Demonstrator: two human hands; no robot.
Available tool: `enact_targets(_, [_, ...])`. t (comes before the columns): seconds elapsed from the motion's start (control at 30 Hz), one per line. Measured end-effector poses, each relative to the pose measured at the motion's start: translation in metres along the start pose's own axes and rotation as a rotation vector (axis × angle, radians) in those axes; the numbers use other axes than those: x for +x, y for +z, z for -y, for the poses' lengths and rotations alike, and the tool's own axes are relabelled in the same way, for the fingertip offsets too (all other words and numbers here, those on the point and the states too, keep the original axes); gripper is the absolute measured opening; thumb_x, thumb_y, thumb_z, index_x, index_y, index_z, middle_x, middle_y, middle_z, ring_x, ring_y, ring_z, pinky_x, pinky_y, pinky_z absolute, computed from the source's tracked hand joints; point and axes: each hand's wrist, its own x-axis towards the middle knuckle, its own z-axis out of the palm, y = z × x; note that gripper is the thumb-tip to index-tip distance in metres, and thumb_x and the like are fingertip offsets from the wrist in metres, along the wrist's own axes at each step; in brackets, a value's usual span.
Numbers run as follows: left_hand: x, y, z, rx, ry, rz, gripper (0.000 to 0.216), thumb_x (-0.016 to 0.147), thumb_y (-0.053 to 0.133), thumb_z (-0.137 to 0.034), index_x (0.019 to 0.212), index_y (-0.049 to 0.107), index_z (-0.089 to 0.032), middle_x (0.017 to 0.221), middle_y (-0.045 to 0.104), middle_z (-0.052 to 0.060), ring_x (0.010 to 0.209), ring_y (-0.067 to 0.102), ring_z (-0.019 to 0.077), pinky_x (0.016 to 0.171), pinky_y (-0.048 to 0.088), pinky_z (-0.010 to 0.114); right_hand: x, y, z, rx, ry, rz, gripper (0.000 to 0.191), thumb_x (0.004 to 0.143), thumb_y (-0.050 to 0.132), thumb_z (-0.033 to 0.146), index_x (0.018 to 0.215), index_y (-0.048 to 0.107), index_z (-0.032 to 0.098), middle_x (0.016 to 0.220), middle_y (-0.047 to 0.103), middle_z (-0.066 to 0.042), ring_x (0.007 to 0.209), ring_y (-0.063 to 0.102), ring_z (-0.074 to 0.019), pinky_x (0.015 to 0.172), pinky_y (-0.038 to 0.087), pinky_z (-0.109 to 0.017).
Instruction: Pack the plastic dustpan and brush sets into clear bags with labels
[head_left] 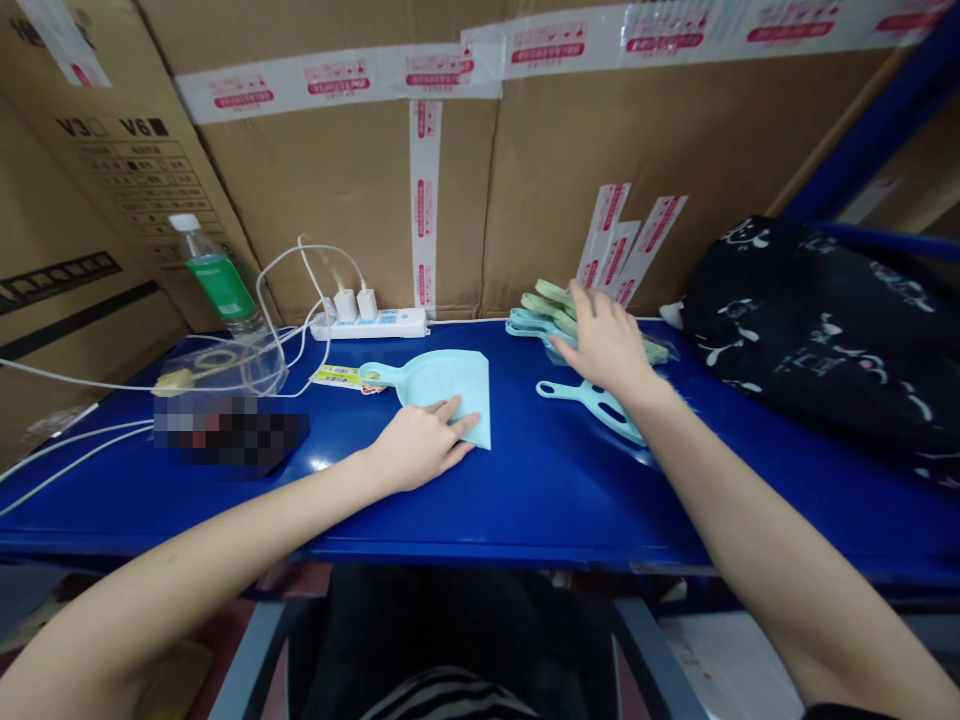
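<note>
My left hand [427, 440] lies on a light blue mini dustpan [442, 375], fingers spread over its flat pan near the front edge. The dustpan is flat on the blue table, its looped handle pointing left. Over at the back right, my right hand [607, 340] rests on a pile of green handled pieces [553, 292] and light blue handled pieces [525, 322], thumb apart from the fingers. The pile's right part is mostly hidden under that hand. Closer to me, a light blue piece with a looped handle and cutouts [589, 398] lies partly behind my right forearm.
A white power strip [390, 323] with plugs and cables stands against the cardboard. Left are a green-labelled bottle [221, 280], clear plastic packaging [225, 365] and a pixelated dark object [270, 440]. A yellow label [341, 376] lies by the dustpan. A black patterned bag [817, 340] fills the right.
</note>
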Motion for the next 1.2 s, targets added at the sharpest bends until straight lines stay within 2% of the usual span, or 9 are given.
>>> enact_targets(0.1, [-0.010, 0.004, 0.002, -0.008, 0.001, -0.046, 0.039, 0.098, 0.042, -0.037, 0.129, 0.060, -0.021, 0.131, 0.061, 0.016, 0.105, 0.068, 0.0279, 0.081, 0.058, 0.037, 0.001, 0.006, 0.000, -0.003, -0.009, 0.029, 0.066, 0.087, 0.040, 0.044, 0.141, 0.040, 0.005, 0.118, 0.062, -0.027, 0.105, 0.058, -0.0437, 0.087, 0.045, -0.059])
enact_targets(0.2, [-0.013, 0.003, 0.004, -0.004, 0.022, -0.039, 0.038, 0.098, 0.043, -0.038, 0.128, 0.060, -0.021, 0.131, 0.061, 0.015, 0.103, 0.069, 0.0262, 0.081, 0.058, 0.036, 0.001, 0.010, 0.004, 0.008, -0.068, 0.030, 0.064, 0.086, 0.042, 0.043, 0.140, 0.043, 0.009, 0.120, 0.062, -0.024, 0.109, 0.057, -0.0430, 0.088, 0.045, -0.057])
enact_targets(0.37, [-0.014, 0.000, 0.006, -0.003, 0.039, -0.025, 0.038, 0.098, 0.043, -0.038, 0.128, 0.060, -0.021, 0.132, 0.060, 0.015, 0.100, 0.070, 0.0259, 0.079, 0.058, 0.036, 0.000, 0.007, 0.011, 0.008, -0.062, 0.049, 0.064, 0.080, 0.046, 0.035, 0.137, 0.046, 0.006, 0.122, 0.061, -0.026, 0.108, 0.057, -0.0438, 0.085, 0.048, -0.057])
enact_targets(0.63, [-0.014, -0.005, 0.005, 0.028, 0.042, 0.013, 0.038, 0.098, 0.046, -0.037, 0.129, 0.059, -0.022, 0.133, 0.060, 0.014, 0.096, 0.071, 0.0250, 0.077, 0.059, 0.035, 0.003, 0.007, 0.020, 0.027, -0.104, 0.040, 0.059, 0.081, 0.043, 0.022, 0.138, 0.047, 0.007, 0.122, 0.064, -0.023, 0.102, 0.061, -0.0397, 0.085, 0.048, -0.055])
enact_targets(0.97, [-0.016, -0.004, 0.006, 0.031, 0.044, -0.017, 0.037, 0.096, 0.049, -0.038, 0.125, 0.062, -0.020, 0.128, 0.063, 0.014, 0.087, 0.072, 0.0246, 0.070, 0.057, 0.034, 0.002, 0.009, 0.049, 0.064, -0.226, 0.071, 0.057, 0.087, 0.044, 0.029, 0.141, 0.046, 0.010, 0.139, 0.052, -0.023, 0.120, 0.053, -0.0383, 0.098, 0.043, -0.053])
enact_targets(1.2, [-0.017, -0.002, 0.011, 0.024, 0.088, -0.078, 0.035, 0.096, 0.049, -0.039, 0.119, 0.064, -0.017, 0.121, 0.067, 0.013, 0.086, 0.072, 0.0244, 0.068, 0.056, 0.033, 0.000, 0.001, 0.042, 0.074, -0.282, 0.078, 0.060, 0.090, 0.043, 0.034, 0.145, 0.038, 0.011, 0.146, 0.043, -0.025, 0.130, 0.044, -0.0405, 0.102, 0.035, -0.060])
